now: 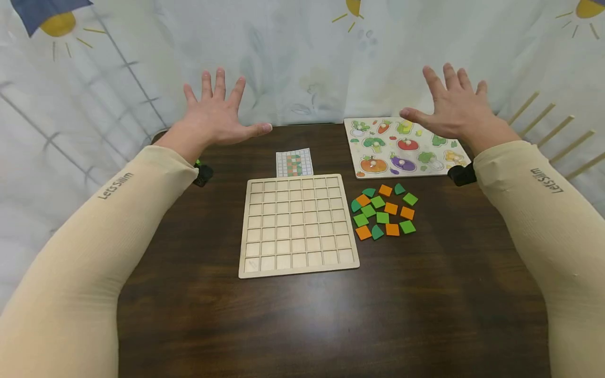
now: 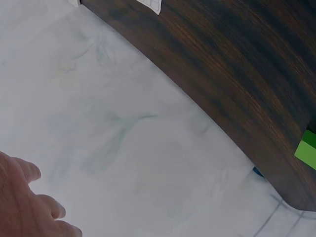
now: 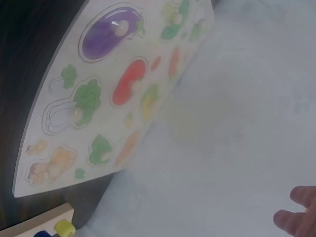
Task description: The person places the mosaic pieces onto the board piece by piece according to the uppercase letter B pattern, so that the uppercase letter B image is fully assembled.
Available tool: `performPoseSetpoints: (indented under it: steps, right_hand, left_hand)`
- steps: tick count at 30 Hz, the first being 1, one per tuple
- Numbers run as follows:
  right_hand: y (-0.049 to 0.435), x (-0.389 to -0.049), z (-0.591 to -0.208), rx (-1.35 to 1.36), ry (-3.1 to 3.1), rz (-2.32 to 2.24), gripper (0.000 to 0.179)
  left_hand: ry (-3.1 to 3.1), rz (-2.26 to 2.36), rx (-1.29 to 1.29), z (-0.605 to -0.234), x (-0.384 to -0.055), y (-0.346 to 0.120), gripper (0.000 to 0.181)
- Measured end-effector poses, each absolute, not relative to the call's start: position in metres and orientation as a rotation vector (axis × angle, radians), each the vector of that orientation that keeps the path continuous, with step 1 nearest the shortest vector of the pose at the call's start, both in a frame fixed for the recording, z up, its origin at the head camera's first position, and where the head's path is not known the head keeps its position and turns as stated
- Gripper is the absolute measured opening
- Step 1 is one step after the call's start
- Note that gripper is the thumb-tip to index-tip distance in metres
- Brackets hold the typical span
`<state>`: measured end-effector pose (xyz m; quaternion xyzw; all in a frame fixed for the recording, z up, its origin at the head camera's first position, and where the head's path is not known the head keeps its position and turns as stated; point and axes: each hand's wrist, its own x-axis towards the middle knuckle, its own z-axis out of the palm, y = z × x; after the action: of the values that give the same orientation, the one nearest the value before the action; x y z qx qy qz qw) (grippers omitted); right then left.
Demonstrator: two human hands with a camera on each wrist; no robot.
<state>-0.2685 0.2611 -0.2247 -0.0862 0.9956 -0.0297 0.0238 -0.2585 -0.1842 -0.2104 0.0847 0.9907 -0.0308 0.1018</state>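
Both hands are raised over the far part of the table with fingers spread, holding nothing. My left hand (image 1: 212, 118) is up and left of a small printed card (image 1: 294, 164) with a coloured grid pattern. Its fingers (image 2: 47, 205) show at the lower left of the left wrist view. My right hand (image 1: 456, 110) overlaps the far right of a vegetable knob puzzle (image 1: 378, 149) in the head view. A wooden grid board (image 1: 300, 271) lies mid-table, its squares unfilled. Beside it are loose orange squares (image 1: 392, 229), green squares (image 1: 407, 227) and dark green quarter-round pieces (image 1: 376, 232).
A pale patterned curtain (image 1: 302, 63) hangs behind the dark wooden table (image 1: 302, 325). Upright wooden sticks (image 1: 548, 113) stand at the right edge. A bright green block (image 2: 307, 152) shows in the left wrist view; a wooden base with a yellow peg (image 3: 64, 227) in the right.
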Motion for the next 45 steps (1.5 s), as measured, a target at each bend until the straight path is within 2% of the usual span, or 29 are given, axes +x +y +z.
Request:
performPoseSetpoints:
  steps: [8, 12, 17, 23, 30, 36, 45]
  right_hand:
    - [0.261, -0.268, -0.228, -0.32, 3.079, -0.113, 0.106]
    - [0.263, -0.262, -0.235, -0.448, 3.039, -0.287, 0.094]
    - [0.265, -0.242, -0.258, -0.547, 2.936, -0.531, 0.074]
    - [0.275, -0.212, -0.296, -0.493, 2.854, -0.631, 0.054]
    - [0.285, -0.183, -0.318, -0.569, 2.792, -0.654, 0.025]
    - [0.285, -0.169, -0.33, -0.664, 2.745, -0.599, 0.028]
    - [0.287, -0.169, -0.336, -0.661, 2.747, -0.537, 0.024]
  left_hand:
    - [2.937, -0.068, 0.261, -0.212, -0.262, -0.184, 0.114]
    - [2.95, 0.055, 0.341, -0.22, -0.25, -0.189, 0.115]
    - [2.88, 0.281, 0.44, -0.24, -0.217, -0.2, 0.114]
    - [2.713, 0.447, 0.54, -0.284, -0.17, -0.217, 0.109]
    - [2.633, 0.467, 0.63, -0.325, -0.133, -0.226, 0.116]
    - [2.638, 0.381, 0.683, -0.333, -0.123, -0.224, 0.127]
    - [2.591, 0.262, 0.69, -0.331, -0.12, -0.221, 0.137]
